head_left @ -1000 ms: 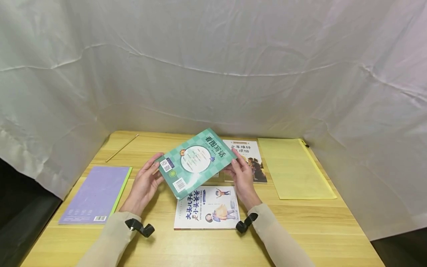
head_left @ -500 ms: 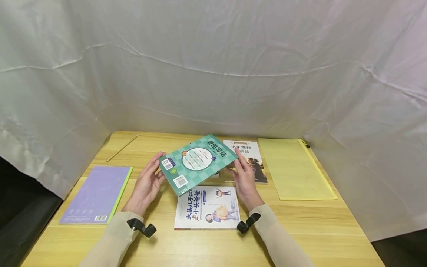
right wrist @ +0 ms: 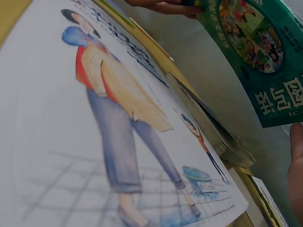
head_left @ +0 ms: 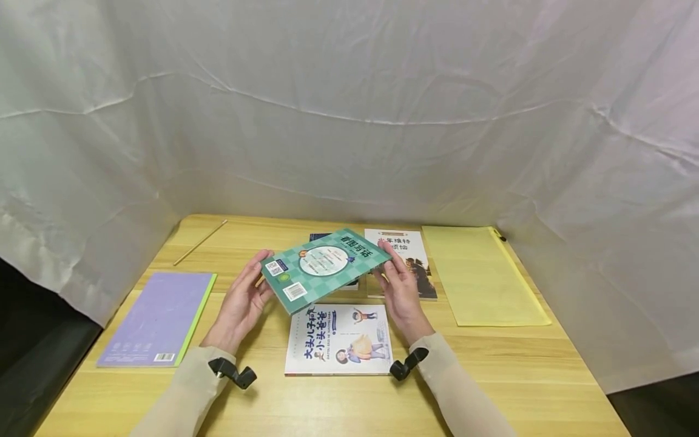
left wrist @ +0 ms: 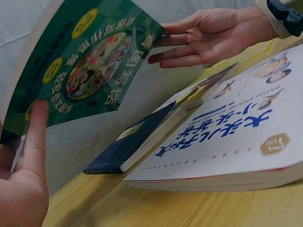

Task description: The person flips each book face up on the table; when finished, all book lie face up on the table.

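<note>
A thin green checkered book [head_left: 326, 267] is held tilted above the table between both hands, its back cover with barcode facing up in the head view. My left hand [head_left: 241, 301] grips its left corner, a finger showing under the cover in the left wrist view. At the opposite corner my right hand [head_left: 401, 295] pinches the book, thumb above and fingers beneath. The front cover [left wrist: 97, 71], with an oval picture, faces down. Under the held book lies a white picture book [head_left: 344, 346]; a dark blue book [left wrist: 130, 139] behind it is mostly hidden in the head view.
A purple notebook [head_left: 155, 318] with a green spine lies at left, a pencil-like stick [head_left: 199, 243] beyond it. Back right are a white book with a dark picture [head_left: 417, 276] and a yellow zip pouch [head_left: 483, 276]. A grey cloth [head_left: 349, 121] walls the table.
The green book has tipped flatter, its far edge sinking and its near corner rising slightly. More of the dark blue book shows behind it. Both hands keep their hold.
</note>
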{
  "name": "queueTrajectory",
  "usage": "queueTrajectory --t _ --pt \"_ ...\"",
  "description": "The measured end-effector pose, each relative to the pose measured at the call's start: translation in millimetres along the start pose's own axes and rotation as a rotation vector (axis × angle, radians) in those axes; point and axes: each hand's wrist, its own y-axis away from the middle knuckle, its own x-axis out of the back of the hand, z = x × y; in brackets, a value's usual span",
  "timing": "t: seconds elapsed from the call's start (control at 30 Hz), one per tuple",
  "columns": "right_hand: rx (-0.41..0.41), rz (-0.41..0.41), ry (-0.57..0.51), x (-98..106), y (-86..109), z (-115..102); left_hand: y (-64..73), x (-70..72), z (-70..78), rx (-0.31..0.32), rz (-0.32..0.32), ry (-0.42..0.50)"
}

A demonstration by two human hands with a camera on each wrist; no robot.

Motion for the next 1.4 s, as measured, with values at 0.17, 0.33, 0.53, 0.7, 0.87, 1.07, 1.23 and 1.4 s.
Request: queueTrajectory --t 0.17,0.33,0.53,0.7,0.87,1.07,1.23,1.4 --pt "0.021 0.023 -0.005 2.0 0.5 0.0 -0.2 -2.0 -0.2 -0.026 -0.04 -0.116" --pt "0.026 0.042 0.018 0.9 -0.2 1.7 -0.6 -7.6 -0.7 -0.08 -0.115 -0.111" --pt "-0.063 0.052 0.127 -1.5 6.4 7.2 1.1 -21.3 -9.9 -0.054 -0.15 -0.037" --pt "-0.084 0.047 0.101 -2.0 4.7 8.7 -3.6 -27.2 -10.9 -0.039 -0.105 0.027" --pt "-0.147 0.054 0.063 -2.6 -0.5 4.4 -7.6 -24.9 -7.1 -0.03 -0.044 0.075" --pt "-0.295 -0.009 0.064 0.7 -0.3 1.8 -7.9 -20.7 -1.9 -0.016 -0.01 0.109" --pt "-0.346 -0.064 0.047 8.6 1.5 1.2 -4.8 -21.1 6.5 0.077 -0.028 0.0" --pt "-0.317 -0.002 -0.079 16.1 -0.2 1.5 -2.1 -24.7 19.3 0.243 -0.148 -0.206"
